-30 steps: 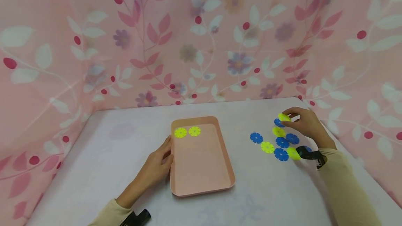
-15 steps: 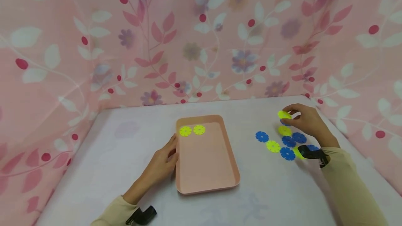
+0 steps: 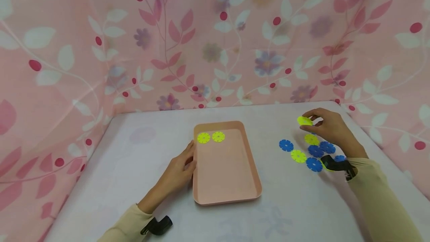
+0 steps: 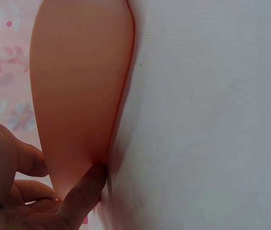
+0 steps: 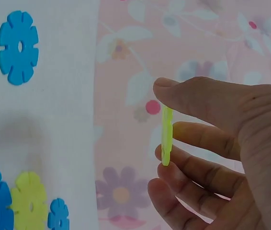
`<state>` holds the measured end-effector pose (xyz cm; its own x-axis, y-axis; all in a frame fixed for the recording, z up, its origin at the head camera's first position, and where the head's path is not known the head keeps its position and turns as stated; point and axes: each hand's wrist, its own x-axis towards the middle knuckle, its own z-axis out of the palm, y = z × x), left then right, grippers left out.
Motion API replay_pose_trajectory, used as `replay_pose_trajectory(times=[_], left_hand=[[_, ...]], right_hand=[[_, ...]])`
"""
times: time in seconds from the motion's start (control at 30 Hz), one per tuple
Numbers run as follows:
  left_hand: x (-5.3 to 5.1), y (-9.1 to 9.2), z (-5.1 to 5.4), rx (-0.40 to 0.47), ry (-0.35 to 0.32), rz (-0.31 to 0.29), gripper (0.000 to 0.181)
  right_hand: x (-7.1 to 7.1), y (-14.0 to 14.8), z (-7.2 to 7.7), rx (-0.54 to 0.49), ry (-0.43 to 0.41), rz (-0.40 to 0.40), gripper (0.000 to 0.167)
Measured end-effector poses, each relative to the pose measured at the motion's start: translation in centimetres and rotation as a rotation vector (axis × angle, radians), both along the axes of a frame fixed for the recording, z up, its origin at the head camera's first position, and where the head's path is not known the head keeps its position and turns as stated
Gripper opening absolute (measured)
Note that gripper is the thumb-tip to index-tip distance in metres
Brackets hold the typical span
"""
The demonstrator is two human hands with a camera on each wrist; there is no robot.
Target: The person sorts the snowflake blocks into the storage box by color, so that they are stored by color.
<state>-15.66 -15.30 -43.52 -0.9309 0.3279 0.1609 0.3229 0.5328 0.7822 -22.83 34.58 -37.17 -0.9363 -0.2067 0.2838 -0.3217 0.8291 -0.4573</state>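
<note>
At the right, my right hand point(image 3: 327, 125) pinches a yellow notched plastic disc point(image 3: 305, 121) between thumb and fingers, raised above the table. The right wrist view shows this disc edge-on. Below it lie loose discs of the same kind, such as a blue disc point(image 3: 286, 145) and a yellow disc point(image 3: 298, 156); my wrist hides some. My left hand point(image 3: 178, 169) holds the left side of a pink tray point(image 3: 228, 182), with digits near the rim and low on the outer wall point(image 4: 80, 91). Inside the tray, two yellow discs point(image 3: 218, 136) lie side by side at the far left.
A white cloth point(image 3: 147, 152) covers the table. Pink floral curtain point(image 3: 208, 47) hangs behind it and along both sides. Black camera mounts sit on the wrists, the left mount point(image 3: 160, 226) close to the table.
My right hand lifts the yellow disc slightly, away from the blue disc under it. The whole head view shifts rightward in frame. My left hand stays at the tray.
</note>
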Motion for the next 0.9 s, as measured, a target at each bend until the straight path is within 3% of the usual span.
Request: replay_pose_trajectory(times=[0.33, 0.9], left_hand=[[0.0, 0.2, 0.1, -0.007, -0.002, 0.005, 0.061], [0.1, 0.6, 0.3, -0.037, 0.069, 0.028, 0.061]], right_hand=[[0.4, -1.9, 0.9, -0.017, 0.103, 0.081, 0.038], [-0.3, -5.9, 1.8, -0.089, 0.077, 0.175, 0.039]])
